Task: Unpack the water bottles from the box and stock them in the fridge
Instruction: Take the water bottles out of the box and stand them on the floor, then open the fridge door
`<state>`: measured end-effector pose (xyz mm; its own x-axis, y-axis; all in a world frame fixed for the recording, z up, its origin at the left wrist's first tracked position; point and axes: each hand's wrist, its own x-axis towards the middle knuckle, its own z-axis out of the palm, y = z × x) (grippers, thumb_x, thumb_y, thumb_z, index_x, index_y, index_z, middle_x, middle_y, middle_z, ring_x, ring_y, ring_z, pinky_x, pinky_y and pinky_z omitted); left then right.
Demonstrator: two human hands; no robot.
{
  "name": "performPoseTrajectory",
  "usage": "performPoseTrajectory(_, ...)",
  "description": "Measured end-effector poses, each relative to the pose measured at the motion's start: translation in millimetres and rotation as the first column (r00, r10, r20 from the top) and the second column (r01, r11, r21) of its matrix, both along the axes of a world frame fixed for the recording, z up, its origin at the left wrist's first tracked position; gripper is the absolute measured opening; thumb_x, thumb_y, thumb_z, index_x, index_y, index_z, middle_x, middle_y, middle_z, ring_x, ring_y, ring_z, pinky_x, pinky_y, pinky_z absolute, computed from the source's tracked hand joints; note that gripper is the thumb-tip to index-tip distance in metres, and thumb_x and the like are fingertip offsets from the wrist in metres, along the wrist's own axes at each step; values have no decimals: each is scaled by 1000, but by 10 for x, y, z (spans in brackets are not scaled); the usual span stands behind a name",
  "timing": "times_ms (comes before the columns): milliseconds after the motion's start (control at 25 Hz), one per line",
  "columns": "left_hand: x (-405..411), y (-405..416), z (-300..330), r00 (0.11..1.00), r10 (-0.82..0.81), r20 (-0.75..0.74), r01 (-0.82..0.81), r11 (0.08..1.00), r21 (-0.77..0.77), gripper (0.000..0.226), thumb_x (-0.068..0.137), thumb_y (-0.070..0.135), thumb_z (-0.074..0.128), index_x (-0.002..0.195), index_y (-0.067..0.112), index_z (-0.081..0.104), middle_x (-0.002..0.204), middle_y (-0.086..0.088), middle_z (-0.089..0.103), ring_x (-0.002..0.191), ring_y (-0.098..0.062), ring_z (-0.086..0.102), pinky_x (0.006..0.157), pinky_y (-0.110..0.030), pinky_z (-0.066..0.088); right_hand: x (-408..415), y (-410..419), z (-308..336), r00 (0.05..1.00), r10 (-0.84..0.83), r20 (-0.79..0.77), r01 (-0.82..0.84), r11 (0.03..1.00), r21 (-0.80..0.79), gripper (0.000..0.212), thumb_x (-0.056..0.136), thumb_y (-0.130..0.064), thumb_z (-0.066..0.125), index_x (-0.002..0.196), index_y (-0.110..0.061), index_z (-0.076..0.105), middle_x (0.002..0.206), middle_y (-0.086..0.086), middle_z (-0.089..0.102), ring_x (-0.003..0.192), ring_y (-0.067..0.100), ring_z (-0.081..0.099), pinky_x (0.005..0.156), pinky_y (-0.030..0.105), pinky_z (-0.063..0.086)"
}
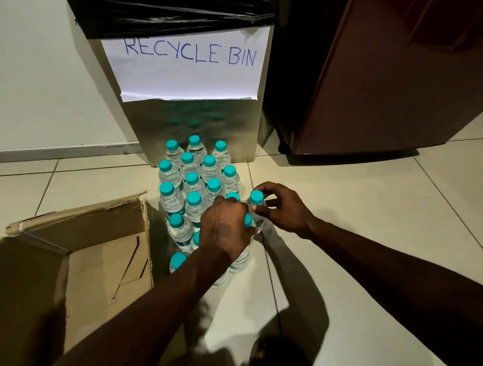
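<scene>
The bottles (pixel 192 181) stand on the floor (pixel 370 214) beside the emptied box (pixel 68 245). The right hand (pixel 284 209) pinches one bottle's neck; the left hand (pixel 225 227) seems to grip another. Next: lift both and open the fridge (pixel 389 78).

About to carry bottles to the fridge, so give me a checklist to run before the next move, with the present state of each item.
1. Box unpacked: cannot tell. The cardboard box lies open, and the part in view holds no bottles.
2. Right hand has a bottle: ok. It pinches the neck of one bottle under its teal cap.
3. Left hand has a bottle: cannot tell. It curls over bottles at the cluster's near right edge, hiding the grip.
4. Remaining bottles upright on the floor: ok.
5. Fridge door open: not ok, it looks closed.
6. Both hands free for the door: not ok.
</scene>
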<state>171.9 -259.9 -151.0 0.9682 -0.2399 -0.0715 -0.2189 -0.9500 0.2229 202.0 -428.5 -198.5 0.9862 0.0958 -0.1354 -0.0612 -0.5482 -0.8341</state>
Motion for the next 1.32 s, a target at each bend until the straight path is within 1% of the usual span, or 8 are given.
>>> performPoseTrajectory(240, -27, 20, 43, 999, -16, 32, 18, 996, -86, 40, 89, 51, 64, 122, 27, 62, 114, 1, 64, 107, -16, 53, 83, -28, 44, -21, -73, 145, 993, 10, -118, -8, 1000, 21, 49, 83, -3, 75, 124, -24, 60, 124, -1, 61, 108, 17, 63, 87, 22, 56)
performPoseTrajectory(400, -16, 67, 24, 999, 6, 53, 1, 990, -143, 50, 88, 61, 60, 126, 29, 62, 118, 4, 65, 108, -15, 54, 84, -28, 45, -3, -127, 269, 996, 17, -84, -18, 1000, -12, 55, 82, 2, 73, 130, -20, 58, 133, 0, 58, 116, 17, 58, 90, 24, 54)
performPoseTrajectory(520, -76, 55, 57, 999, -28, 42, 35, 987, -160, 60, 87, 70, 52, 130, 29, 60, 125, 5, 63, 114, -14, 52, 87, -29, 46, 20, -180, 401, 998, -1, -65, 1, 1000, -10, 56, 83, 3, 71, 131, -22, 58, 133, -1, 58, 118, 17, 59, 87, 24, 55)
performPoseTrajectory(720, 38, 147, 272, 990, 77, 119, -61, 989, -136, 63, 91, 70, 43, 132, 26, 58, 131, 1, 60, 118, -19, 49, 90, -37, 50, 50, -241, 822, 953, -64, 295, 119, 977, -175, 42, 93, -20, 67, 134, -21, 58, 130, 2, 61, 115, 14, 60, 91, 35, 56)
performPoseTrajectory(840, 150, 247, 471, 986, 98, 133, -81, 989, -123, 61, 92, 68, 45, 135, 26, 57, 135, -1, 58, 120, -21, 48, 94, -39, 48, 87, -261, 1126, 930, -8, 368, 133, 939, -317, 47, 92, -31, 66, 137, -24, 54, 134, 2, 57, 114, 17, 58, 95, 39, 54)
performPoseTrajectory(1000, 277, 225, 1042, 960, 79, 269, -29, 983, -183, 59, 90, 65, 50, 129, 22, 61, 128, -4, 61, 120, -23, 49, 96, -39, 46, 101, -389, 1786, 901, 105, 420, 106, 887, -450, 55, 90, -34, 67, 141, -25, 50, 140, 2, 51, 123, 19, 52, 100, 32, 46)
performPoseTrajectory(1080, 372, 105, 1491, 940, 49, 338, 16, 982, -187, 59, 91, 64, 50, 130, 22, 60, 126, -4, 61, 118, -24, 49, 93, -39, 47, 74, -477, 2194, 877, 117, 466, 139, 866, -480, 60, 89, -38, 66, 144, -28, 45, 143, 1, 48, 129, 20, 48, 105, 38, 45)
performPoseTrajectory(1320, 848, -303, 2882, 790, -44, 612, 166, 976, -144, 65, 89, 65, 50, 135, 20, 53, 127, -8, 57, 119, -29, 49, 92, -43, 48, 202, -737, 3534, 722, 128, 680, 412, 710, -571, 86, 87, -56, 56, 158, -24, 19, 162, 10, 21, 152, 30, 14, 117, 51, 27)
